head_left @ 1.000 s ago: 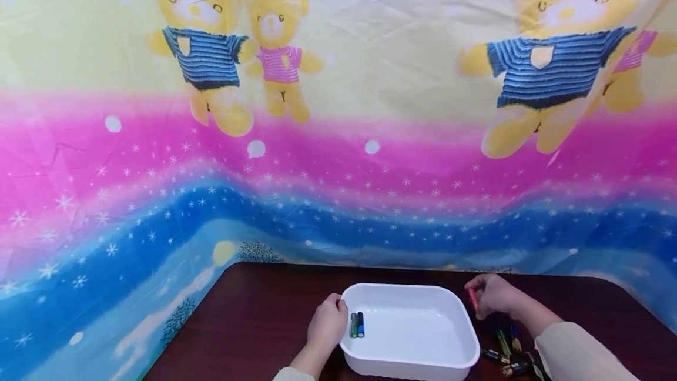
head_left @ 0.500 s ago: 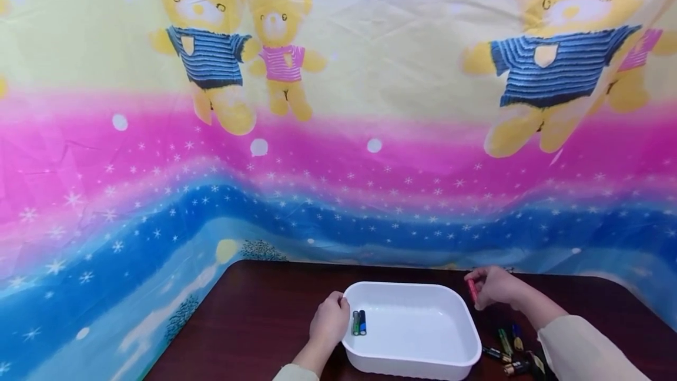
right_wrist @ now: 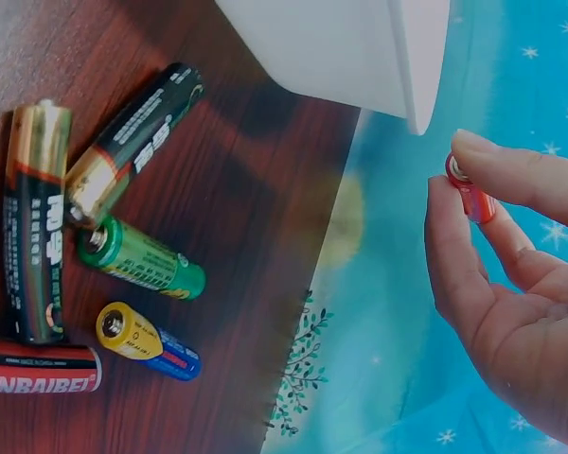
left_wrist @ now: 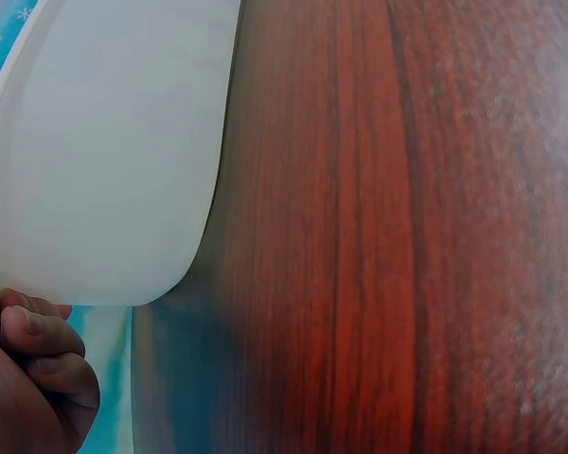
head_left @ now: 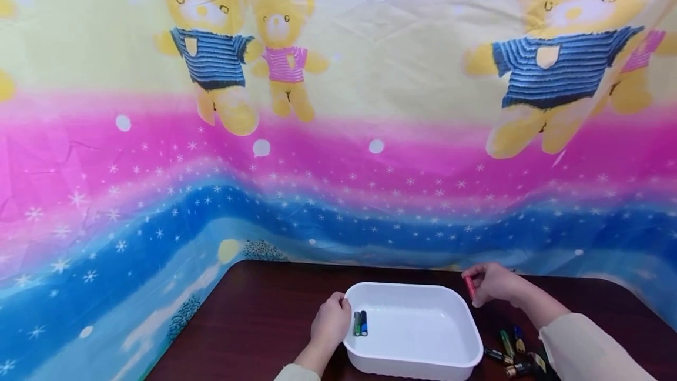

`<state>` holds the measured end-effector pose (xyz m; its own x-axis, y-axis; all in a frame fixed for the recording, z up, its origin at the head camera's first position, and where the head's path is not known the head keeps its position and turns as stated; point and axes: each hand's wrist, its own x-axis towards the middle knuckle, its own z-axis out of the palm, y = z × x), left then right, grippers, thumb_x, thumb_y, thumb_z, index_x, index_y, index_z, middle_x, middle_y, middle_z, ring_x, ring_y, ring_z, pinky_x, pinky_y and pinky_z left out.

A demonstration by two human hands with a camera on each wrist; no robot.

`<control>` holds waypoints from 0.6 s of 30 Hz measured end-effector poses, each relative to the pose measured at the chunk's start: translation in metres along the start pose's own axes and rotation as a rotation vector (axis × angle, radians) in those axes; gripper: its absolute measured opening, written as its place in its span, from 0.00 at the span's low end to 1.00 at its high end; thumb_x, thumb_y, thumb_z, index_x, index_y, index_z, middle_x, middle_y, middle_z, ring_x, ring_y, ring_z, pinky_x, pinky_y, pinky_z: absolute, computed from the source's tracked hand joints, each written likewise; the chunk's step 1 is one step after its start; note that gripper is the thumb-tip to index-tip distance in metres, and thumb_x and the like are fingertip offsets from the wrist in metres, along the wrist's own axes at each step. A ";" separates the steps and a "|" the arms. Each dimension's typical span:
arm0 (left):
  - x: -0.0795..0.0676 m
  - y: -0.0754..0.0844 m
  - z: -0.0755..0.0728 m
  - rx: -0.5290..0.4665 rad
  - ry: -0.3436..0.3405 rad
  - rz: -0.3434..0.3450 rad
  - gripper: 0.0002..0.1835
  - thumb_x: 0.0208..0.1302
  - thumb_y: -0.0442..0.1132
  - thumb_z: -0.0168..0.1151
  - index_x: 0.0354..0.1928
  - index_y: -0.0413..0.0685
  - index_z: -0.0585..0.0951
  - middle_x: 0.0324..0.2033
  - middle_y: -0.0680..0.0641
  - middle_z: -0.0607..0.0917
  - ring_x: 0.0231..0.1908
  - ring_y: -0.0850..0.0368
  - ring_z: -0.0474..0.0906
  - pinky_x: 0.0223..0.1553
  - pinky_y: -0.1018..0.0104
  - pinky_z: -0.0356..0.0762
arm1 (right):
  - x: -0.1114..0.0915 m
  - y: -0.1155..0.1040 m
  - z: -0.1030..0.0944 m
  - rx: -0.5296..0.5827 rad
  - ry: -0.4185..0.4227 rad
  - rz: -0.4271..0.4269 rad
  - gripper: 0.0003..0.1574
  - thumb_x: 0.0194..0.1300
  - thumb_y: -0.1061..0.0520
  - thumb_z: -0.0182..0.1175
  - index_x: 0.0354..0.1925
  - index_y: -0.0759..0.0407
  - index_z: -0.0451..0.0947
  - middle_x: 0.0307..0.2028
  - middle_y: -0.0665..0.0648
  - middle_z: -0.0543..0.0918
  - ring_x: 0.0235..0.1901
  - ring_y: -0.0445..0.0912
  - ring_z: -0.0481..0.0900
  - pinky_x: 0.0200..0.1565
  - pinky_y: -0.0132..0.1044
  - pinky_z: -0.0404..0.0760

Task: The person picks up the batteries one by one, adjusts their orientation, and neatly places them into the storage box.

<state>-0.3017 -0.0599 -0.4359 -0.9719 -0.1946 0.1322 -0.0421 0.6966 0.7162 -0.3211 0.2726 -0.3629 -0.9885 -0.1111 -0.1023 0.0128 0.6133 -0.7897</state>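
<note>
Red battery (head_left: 469, 288) pinched, right hand (head_left: 496, 284) above table (head_left: 270, 316)

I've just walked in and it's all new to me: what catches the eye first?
Probably the bright bear-print backdrop filling most of the head view. Below it in that view is a white tray, two batteries lying at its left end. To its right, a person's right hand pinches a red battery near loose batteries on the dark table.

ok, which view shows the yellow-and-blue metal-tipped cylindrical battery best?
Right wrist: the yellow-and-blue cylindrical battery is large and unobstructed, tip visible. Head shows it only small, print unreadable; left wrist doesn't show it.
</note>
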 end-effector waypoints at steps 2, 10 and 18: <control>0.000 0.001 0.000 0.000 0.002 0.001 0.13 0.65 0.41 0.52 0.46 0.42 0.79 0.38 0.44 0.83 0.39 0.49 0.80 0.40 0.50 0.77 | 0.000 -0.002 -0.001 -0.004 -0.005 -0.006 0.38 0.35 0.76 0.68 0.50 0.74 0.70 0.34 0.62 0.73 0.30 0.50 0.73 0.32 0.45 0.81; -0.001 0.001 -0.001 0.004 0.009 0.015 0.13 0.65 0.41 0.53 0.46 0.42 0.79 0.38 0.43 0.83 0.39 0.48 0.80 0.40 0.49 0.77 | 0.000 -0.009 -0.001 -0.020 -0.009 -0.010 0.40 0.36 0.75 0.69 0.52 0.74 0.69 0.36 0.62 0.74 0.31 0.50 0.74 0.33 0.45 0.81; -0.002 0.000 0.000 0.011 0.014 0.023 0.13 0.65 0.41 0.53 0.45 0.41 0.79 0.37 0.43 0.83 0.39 0.48 0.80 0.40 0.49 0.77 | 0.002 -0.015 0.001 -0.015 -0.011 0.001 0.39 0.35 0.75 0.70 0.51 0.75 0.70 0.36 0.62 0.75 0.32 0.50 0.75 0.35 0.45 0.81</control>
<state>-0.2998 -0.0594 -0.4362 -0.9694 -0.1877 0.1583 -0.0220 0.7085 0.7053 -0.3236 0.2627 -0.3519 -0.9868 -0.1188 -0.1101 0.0119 0.6248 -0.7807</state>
